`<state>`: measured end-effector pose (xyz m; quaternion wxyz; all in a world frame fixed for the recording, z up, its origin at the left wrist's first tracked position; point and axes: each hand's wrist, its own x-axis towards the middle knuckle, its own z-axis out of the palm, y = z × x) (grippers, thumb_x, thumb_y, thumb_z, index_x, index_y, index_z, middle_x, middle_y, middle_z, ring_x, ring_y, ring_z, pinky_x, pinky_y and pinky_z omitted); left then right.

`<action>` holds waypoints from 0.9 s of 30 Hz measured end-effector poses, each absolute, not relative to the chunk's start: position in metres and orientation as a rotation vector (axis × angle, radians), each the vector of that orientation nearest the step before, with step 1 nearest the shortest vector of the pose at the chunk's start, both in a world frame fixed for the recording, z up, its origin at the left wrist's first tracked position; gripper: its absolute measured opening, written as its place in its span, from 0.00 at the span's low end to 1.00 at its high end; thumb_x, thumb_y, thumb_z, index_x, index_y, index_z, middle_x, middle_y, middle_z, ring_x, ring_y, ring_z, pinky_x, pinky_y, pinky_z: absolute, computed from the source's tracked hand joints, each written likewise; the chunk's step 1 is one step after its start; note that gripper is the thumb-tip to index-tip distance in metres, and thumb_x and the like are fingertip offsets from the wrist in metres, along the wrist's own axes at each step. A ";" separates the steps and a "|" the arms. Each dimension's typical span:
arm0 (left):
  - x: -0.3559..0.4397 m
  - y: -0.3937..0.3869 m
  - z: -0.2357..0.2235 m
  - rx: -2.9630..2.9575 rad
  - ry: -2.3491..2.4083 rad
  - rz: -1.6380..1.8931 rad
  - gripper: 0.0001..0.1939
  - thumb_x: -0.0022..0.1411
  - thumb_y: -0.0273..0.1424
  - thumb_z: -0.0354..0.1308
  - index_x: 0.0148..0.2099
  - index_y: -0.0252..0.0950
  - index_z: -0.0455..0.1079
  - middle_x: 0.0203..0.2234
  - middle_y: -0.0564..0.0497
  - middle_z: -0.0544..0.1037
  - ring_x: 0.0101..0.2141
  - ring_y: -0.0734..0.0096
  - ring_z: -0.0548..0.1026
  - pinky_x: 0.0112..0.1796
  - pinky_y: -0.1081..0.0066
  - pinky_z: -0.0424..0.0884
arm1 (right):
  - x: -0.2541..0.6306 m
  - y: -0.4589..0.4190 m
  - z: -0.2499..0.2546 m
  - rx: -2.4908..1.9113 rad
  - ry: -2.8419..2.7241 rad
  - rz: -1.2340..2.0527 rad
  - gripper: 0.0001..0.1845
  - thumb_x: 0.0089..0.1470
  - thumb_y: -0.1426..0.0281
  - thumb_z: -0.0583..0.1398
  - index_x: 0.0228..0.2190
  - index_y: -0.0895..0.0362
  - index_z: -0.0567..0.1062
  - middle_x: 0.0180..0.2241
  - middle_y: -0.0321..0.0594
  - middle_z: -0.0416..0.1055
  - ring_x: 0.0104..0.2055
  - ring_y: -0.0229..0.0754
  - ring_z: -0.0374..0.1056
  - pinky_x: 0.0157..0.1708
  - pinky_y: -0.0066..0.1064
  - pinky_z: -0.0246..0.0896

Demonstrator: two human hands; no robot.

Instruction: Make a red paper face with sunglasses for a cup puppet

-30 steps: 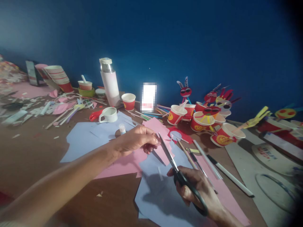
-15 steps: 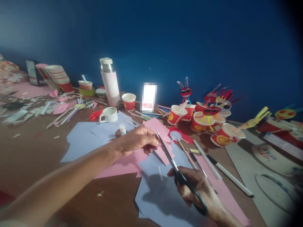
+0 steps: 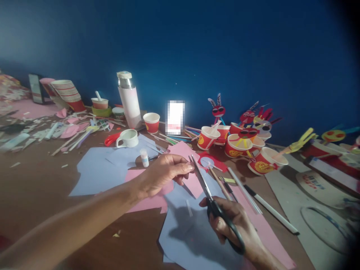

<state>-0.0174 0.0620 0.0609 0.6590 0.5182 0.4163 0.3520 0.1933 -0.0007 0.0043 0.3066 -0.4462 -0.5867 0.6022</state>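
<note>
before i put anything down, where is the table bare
Mostly bare brown table lies between the scrap pile, the left blue sheet and the left forearm; another patch below that forearm, beside the near blue sheet, holding a small pale scrap. Crowded: the scrap pile, right of the scissors, and around the paper cups.

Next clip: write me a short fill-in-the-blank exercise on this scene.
1. The scissors are in the person's ____ hand.
2. Behind the table, the wall is dark ____.
3. In the picture, the stacked cups are to the ____ of the tall white bottle.

Missing words: right; blue; left.
</note>
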 end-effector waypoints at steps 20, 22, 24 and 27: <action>-0.021 0.066 0.061 1.174 0.957 0.799 0.07 0.51 0.31 0.57 0.26 0.32 0.72 0.21 0.53 0.72 0.22 0.78 0.68 0.27 0.74 0.65 | 0.193 -0.003 0.004 -1.190 -1.553 1.610 0.32 0.42 0.47 0.62 0.36 0.62 0.73 0.16 0.30 0.58 0.14 0.30 0.53 0.14 0.24 0.47; -0.022 0.066 0.061 1.197 0.958 0.799 0.07 0.51 0.31 0.57 0.26 0.32 0.72 0.20 0.54 0.71 0.22 0.78 0.67 0.27 0.74 0.64 | 0.193 -0.003 0.004 -1.183 -1.559 1.610 0.31 0.42 0.47 0.62 0.36 0.62 0.73 0.16 0.30 0.58 0.14 0.30 0.53 0.14 0.24 0.47; -0.024 0.067 0.061 1.242 0.964 0.786 0.07 0.51 0.31 0.57 0.26 0.33 0.72 0.18 0.54 0.70 0.21 0.77 0.66 0.27 0.73 0.63 | 0.193 -0.003 0.004 -1.188 -1.567 1.617 0.30 0.42 0.48 0.62 0.35 0.61 0.73 0.16 0.30 0.58 0.14 0.30 0.52 0.14 0.23 0.46; -0.027 0.069 0.062 1.310 0.967 0.750 0.07 0.52 0.32 0.57 0.26 0.33 0.71 0.18 0.55 0.70 0.22 0.76 0.66 0.28 0.73 0.62 | 0.192 -0.003 0.005 -1.217 -1.561 1.622 0.28 0.41 0.49 0.63 0.34 0.61 0.73 0.16 0.29 0.57 0.13 0.30 0.52 0.14 0.23 0.46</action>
